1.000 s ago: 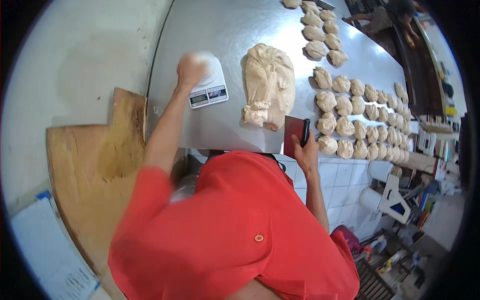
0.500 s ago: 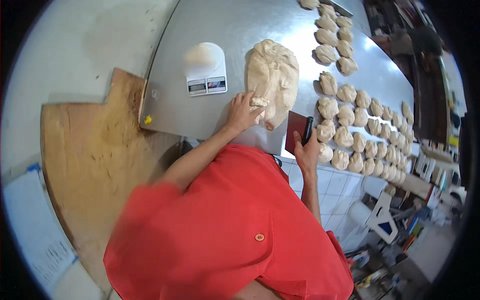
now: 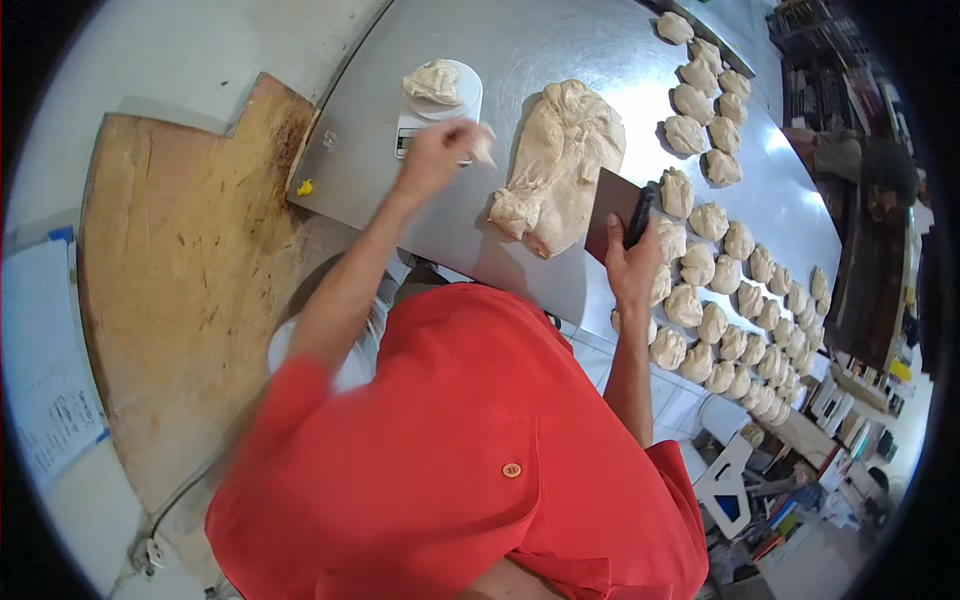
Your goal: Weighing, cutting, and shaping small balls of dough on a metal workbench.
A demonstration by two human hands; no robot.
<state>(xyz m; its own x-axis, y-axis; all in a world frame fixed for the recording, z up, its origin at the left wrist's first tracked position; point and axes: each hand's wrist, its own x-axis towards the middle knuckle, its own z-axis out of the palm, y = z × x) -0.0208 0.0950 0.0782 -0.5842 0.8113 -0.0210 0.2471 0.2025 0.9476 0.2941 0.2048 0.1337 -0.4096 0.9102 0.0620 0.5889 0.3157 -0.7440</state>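
Note:
My left hand (image 3: 442,147), its fingers pinched on a small dough piece (image 3: 482,148), is raised just in front of a white digital scale (image 3: 468,100), hiding part of its buttons. A dough lump (image 3: 433,82) sits on the scale's platform. My right hand (image 3: 630,250) grips a dark-handled bench scraper (image 3: 615,205), its flat blade beside the right edge of a large mass of soft dough (image 3: 570,140). Rows of portioned dough balls (image 3: 698,262) lie on the steel table (image 3: 400,40) to the right and far right, separate from the big mass.
A stained wooden board (image 3: 180,300) stands at the left by the wall, with a small yellow bit (image 3: 304,187) near the table's corner. Another person (image 3: 840,160) is at the upper right beside dark shelving. White plastic containers (image 3: 720,420) and clutter lie beyond the near right edge.
My left hand moved from the scale down to the big dough, and is now lifted back toward the scale holding a piece. The view has turned, shifting the table in the picture.

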